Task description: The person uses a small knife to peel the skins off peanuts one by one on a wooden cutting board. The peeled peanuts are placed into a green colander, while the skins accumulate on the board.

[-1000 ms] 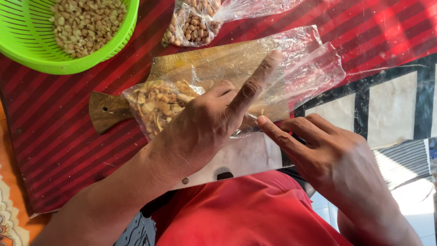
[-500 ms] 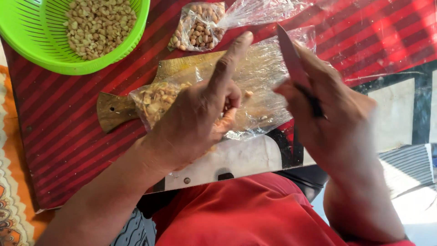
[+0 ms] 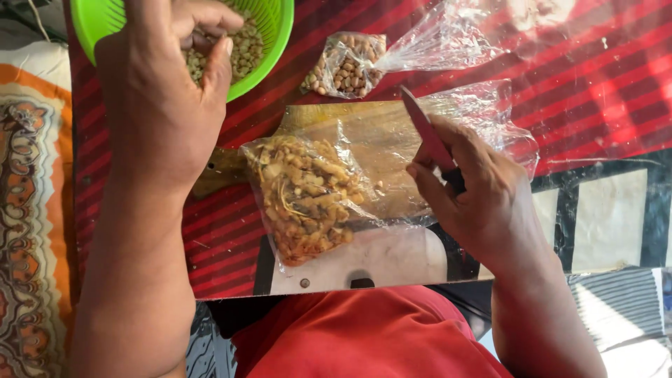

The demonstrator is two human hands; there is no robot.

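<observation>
- The left hand [image 3: 164, 91] has left the clear plastic bag of mixed snack [image 3: 308, 196], which it was pressing flat half a second ago, and now reaches into the green colander [image 3: 269, 42] at the top left, fingers curled together over the pale beans [image 3: 245, 49] inside.
- Judgement: the bag is no longer steadied by any hand, so work on it appears paused while the left hand attends to the beans.
- The bag lies across the wooden cutting board [image 3: 371, 133] on the red striped mat [image 3: 595, 91], its filled end toward the person and its empty end trailing right.
- The right hand [image 3: 476, 189] has come down from its raised position and rests at the bag's right edge, closed around a knife [image 3: 423, 129] with a reddish blade pointing up and away.
- A second, smaller bag of nuts [image 3: 346, 66] lies just above the board, untouched.
- Hidden: the left fingertips are partly buried in the colander; whether they pinch any beans cannot be told.
- Hidden: the knife handle is covered by the right hand.
- Cut off: the colander's upper rim and the small bag's tail run out of view.
</observation>
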